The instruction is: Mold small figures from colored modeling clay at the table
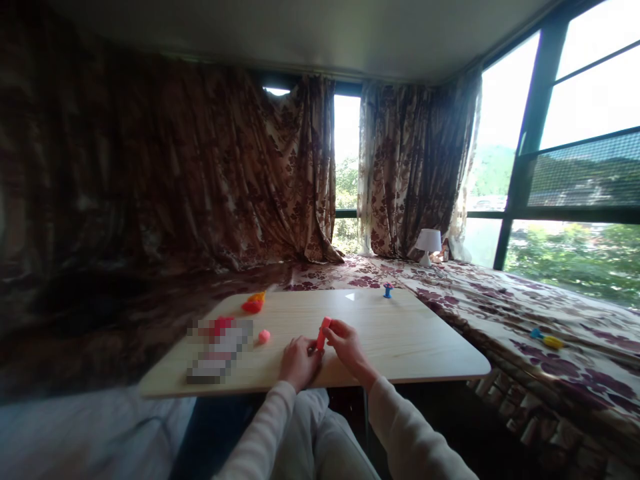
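Observation:
Near the front edge of the table, both of my hands are on one pink-red stick-shaped piece (321, 339); its exact kind I cannot make out. My right hand (347, 347) pinches its upper part between thumb and fingers. Lower down, my left hand (300, 362) has its fingers closed about the bottom end, which is partly hidden. The piece is tilted, its top leaning to the right. A small pink lump (264, 337) lies on the table to the left of my left hand.
The pale wooden table (430, 353) also bears a blurred-out box (220, 353), a red thing (221, 325), a red-and-orange thing (253, 303) and a small blue figure (387, 291). On the flowered cover at right lies a blue-and-yellow thing (547, 339). A white lamp (429, 243) stands behind.

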The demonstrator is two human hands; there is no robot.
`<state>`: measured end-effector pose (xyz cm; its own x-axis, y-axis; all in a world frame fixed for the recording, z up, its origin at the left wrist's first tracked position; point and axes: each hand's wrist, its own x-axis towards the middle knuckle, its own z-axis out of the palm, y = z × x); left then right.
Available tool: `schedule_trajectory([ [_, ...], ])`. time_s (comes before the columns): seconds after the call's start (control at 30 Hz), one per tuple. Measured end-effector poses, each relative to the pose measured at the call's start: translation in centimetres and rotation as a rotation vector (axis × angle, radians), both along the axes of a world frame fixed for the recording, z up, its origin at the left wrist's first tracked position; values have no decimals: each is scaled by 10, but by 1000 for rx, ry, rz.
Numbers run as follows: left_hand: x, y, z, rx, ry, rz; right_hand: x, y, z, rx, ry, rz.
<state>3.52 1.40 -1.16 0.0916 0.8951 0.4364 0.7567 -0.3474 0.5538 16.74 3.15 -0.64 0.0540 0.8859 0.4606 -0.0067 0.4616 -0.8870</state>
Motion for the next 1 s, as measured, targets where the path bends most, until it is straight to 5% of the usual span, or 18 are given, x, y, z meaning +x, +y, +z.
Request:
schedule_trajectory([
  [0.47, -1, -1, 2, 25, -89, 33, -10, -5, -6, -16, 57, 23],
  [1.0, -1, -2, 5, -59, -82, 41, 7, -9, 23, 145, -459, -55],
])
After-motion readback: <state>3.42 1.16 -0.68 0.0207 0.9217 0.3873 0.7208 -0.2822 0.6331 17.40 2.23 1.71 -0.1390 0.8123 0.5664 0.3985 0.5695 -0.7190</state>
